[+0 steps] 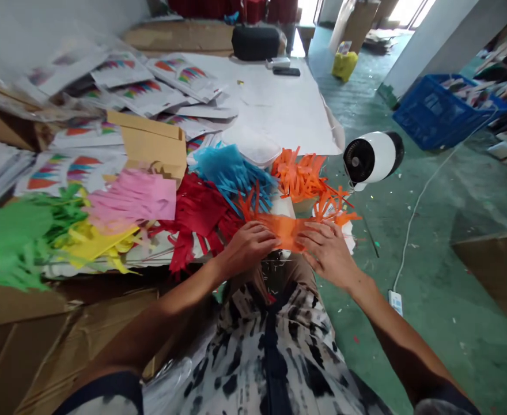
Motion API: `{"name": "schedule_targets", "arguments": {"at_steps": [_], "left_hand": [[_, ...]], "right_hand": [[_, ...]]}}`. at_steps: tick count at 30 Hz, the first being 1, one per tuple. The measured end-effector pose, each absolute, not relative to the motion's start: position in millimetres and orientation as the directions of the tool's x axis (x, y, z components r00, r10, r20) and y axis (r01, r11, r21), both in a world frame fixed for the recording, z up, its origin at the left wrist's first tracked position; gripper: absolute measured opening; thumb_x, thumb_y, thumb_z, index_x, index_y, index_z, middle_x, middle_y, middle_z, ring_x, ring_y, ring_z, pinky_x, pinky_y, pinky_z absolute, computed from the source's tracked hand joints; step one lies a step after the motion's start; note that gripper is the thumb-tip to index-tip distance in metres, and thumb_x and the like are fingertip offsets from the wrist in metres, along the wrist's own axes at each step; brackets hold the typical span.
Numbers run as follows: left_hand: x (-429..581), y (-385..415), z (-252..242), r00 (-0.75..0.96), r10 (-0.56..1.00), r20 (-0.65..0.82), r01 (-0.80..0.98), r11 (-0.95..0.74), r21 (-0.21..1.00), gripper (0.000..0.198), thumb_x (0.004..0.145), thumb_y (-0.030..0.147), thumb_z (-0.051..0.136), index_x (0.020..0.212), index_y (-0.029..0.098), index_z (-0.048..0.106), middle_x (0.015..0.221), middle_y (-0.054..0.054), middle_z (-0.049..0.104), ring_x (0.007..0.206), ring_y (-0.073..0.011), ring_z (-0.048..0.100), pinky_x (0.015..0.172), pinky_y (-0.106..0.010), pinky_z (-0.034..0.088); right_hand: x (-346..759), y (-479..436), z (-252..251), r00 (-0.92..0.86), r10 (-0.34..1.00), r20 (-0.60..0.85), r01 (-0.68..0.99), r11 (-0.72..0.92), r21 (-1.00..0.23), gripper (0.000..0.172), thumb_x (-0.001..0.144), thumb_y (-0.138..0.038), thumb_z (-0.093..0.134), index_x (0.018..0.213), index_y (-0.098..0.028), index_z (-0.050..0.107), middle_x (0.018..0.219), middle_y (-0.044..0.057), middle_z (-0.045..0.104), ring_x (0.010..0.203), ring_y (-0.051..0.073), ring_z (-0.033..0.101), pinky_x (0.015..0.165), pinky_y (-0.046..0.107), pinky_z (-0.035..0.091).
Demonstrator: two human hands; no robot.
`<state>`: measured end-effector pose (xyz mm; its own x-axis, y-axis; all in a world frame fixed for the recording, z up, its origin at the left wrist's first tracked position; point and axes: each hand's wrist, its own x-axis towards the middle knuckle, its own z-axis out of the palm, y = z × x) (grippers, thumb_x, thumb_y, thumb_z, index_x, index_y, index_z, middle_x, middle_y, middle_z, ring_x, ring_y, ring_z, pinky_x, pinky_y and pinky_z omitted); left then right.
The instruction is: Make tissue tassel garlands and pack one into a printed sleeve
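A sheet of orange fringed tissue paper [286, 230] stretches between my two hands above my lap, its cut strips spreading at both ends. My left hand [253, 243] grips its left side with curled fingers. On the right side, my right hand [325, 248] holds it, thumb underneath and fingers over the top. Just beyond lies a pile of orange fringed paper [299, 173]. To the left are blue fringed paper [223, 167], dark red fringed paper [199, 204], pink fringed paper [135, 196], yellow fringed paper [100, 239] and green fringed paper [18, 230].
Printed packets [143, 95] cover the table's left side, near an open brown cardboard box [152, 144]. A black case [256, 43] stands at the back of the white tabletop [275, 109]. On the floor are a white fan [374, 158], a blue crate [430, 112] and a cable [417, 199].
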<state>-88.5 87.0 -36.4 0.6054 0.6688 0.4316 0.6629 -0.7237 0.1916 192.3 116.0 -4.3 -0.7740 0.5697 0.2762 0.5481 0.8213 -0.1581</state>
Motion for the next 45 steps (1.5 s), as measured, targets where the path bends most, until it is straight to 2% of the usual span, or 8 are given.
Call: {"name": "schedule_targets", "arguments": {"at_steps": [2, 6, 12, 20, 29, 33, 38, 45], "left_hand": [[-88, 84, -32, 0.607, 0.688, 0.398, 0.678, -0.709, 0.192, 0.022, 0.106, 0.025, 0.055, 0.118, 0.020, 0.072, 0.108, -0.005, 0.079, 0.100, -0.0193, 0.070, 0.090, -0.036, 0.048], [-85, 80, -19, 0.562, 0.773, 0.295, 0.735, -0.630, 0.251, 0.023, 0.107, 0.028, 0.053, 0.109, 0.020, 0.075, 0.102, -0.005, 0.079, 0.095, -0.0199, 0.069, 0.084, -0.036, 0.044], [-82, 83, -6, 0.423, 0.898, 0.123, 0.745, -0.421, 0.517, 0.024, 0.099, 0.043, 0.068, 0.101, 0.020, 0.075, 0.107, -0.006, 0.076, 0.104, -0.0222, 0.066, 0.084, -0.036, 0.042], [-79, 97, 1, 0.123, 0.992, -0.031, 0.791, -0.079, 0.606, 0.023, 0.093, 0.040, 0.074, 0.078, 0.021, 0.076, 0.083, -0.003, 0.075, 0.090, -0.0219, 0.067, 0.080, -0.036, 0.039], [-73, 104, 5, 0.114, 0.992, -0.057, 0.880, -0.074, 0.470, 0.029, 0.099, 0.041, 0.062, 0.084, 0.021, 0.075, 0.082, -0.005, 0.074, 0.083, -0.0225, 0.067, 0.080, -0.039, 0.040], [-72, 103, 1, 0.140, 0.990, 0.022, 0.869, -0.134, 0.477, 0.024, 0.094, 0.043, 0.071, 0.081, 0.023, 0.076, 0.085, -0.004, 0.077, 0.087, -0.0253, 0.066, 0.083, -0.043, 0.041], [-71, 97, 3, 0.170, 0.968, 0.187, 0.820, -0.244, 0.518, 0.007, 0.095, 0.029, 0.069, 0.091, 0.025, 0.073, 0.110, -0.002, 0.080, 0.112, -0.0268, 0.064, 0.103, -0.051, 0.038], [-68, 89, -4, 0.187, 0.975, 0.117, 0.765, -0.219, 0.605, 0.009, 0.096, 0.032, 0.068, 0.100, 0.024, 0.070, 0.103, -0.002, 0.079, 0.105, -0.0249, 0.067, 0.101, -0.049, 0.037]], "right_hand": [[192, 124, -7, -0.781, 0.580, 0.231, 0.546, 0.814, -0.197, 0.021, 0.102, -0.027, 0.058, 0.115, -0.023, 0.073, 0.120, 0.007, 0.078, 0.126, 0.028, 0.061, 0.108, 0.049, 0.033], [196, 124, 0, -0.780, 0.607, 0.154, 0.550, 0.782, -0.295, 0.023, 0.102, -0.038, 0.062, 0.115, -0.022, 0.073, 0.117, 0.007, 0.079, 0.121, 0.028, 0.064, 0.099, 0.046, 0.034], [188, 134, 8, -0.738, 0.668, 0.095, 0.575, 0.697, -0.429, 0.020, 0.106, -0.032, 0.055, 0.101, -0.020, 0.070, 0.100, 0.006, 0.079, 0.097, 0.023, 0.068, 0.086, 0.038, 0.034], [172, 152, 1, -0.631, 0.775, 0.006, 0.741, 0.605, -0.291, 0.027, 0.107, -0.032, 0.049, 0.085, -0.020, 0.060, 0.078, 0.006, 0.071, 0.078, 0.023, 0.063, 0.074, 0.035, 0.028], [171, 157, -4, -0.612, 0.791, 0.007, 0.771, 0.598, -0.217, 0.035, 0.108, -0.035, 0.047, 0.079, -0.020, 0.060, 0.076, 0.005, 0.073, 0.084, 0.025, 0.062, 0.076, 0.037, 0.024], [168, 160, -1, -0.637, 0.770, 0.030, 0.749, 0.627, -0.216, 0.031, 0.107, -0.035, 0.049, 0.082, -0.020, 0.062, 0.078, 0.005, 0.073, 0.084, 0.025, 0.060, 0.079, 0.039, 0.025], [173, 153, 7, -0.685, 0.725, 0.062, 0.692, 0.676, -0.253, 0.032, 0.109, -0.037, 0.047, 0.088, -0.022, 0.066, 0.085, 0.005, 0.074, 0.093, 0.025, 0.059, 0.083, 0.041, 0.026], [176, 143, 4, -0.633, 0.772, 0.060, 0.737, 0.625, -0.257, 0.034, 0.110, -0.039, 0.044, 0.088, -0.021, 0.062, 0.080, 0.003, 0.074, 0.088, 0.023, 0.060, 0.080, 0.040, 0.026]]}}
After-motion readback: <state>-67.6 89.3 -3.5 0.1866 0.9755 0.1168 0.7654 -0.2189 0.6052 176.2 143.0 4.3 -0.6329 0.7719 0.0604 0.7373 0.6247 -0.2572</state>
